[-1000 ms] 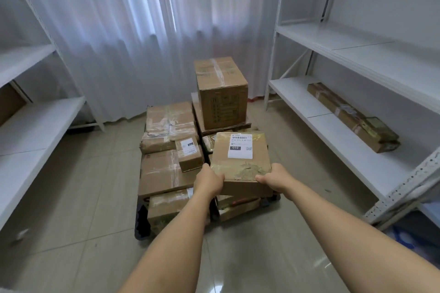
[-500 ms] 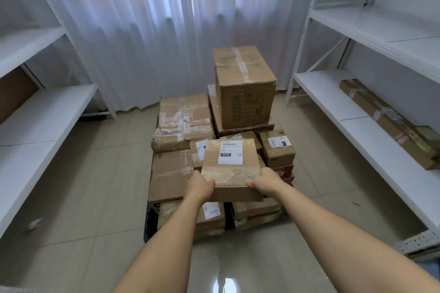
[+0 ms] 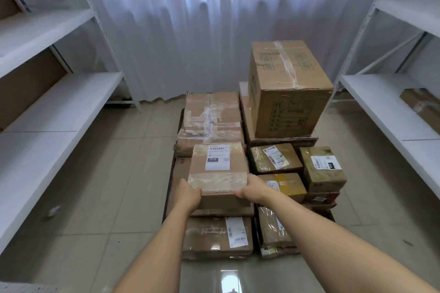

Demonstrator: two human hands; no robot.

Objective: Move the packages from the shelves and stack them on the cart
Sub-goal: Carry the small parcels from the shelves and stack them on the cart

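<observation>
Hands, left (image 3: 189,194) and right (image 3: 251,189), clamp near corners of flat labelled package (image 3: 219,170), fingers curled under, holding it level over cart's (image 3: 172,173) near-left stack, likely to seat it squarely.

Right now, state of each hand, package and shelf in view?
left hand: grips held box's near left corner
right hand: grips near right corner
held box: label up, over the stack
tall box: upright, taped shut, topping the stack
right shelf package: not yet moved
</observation>
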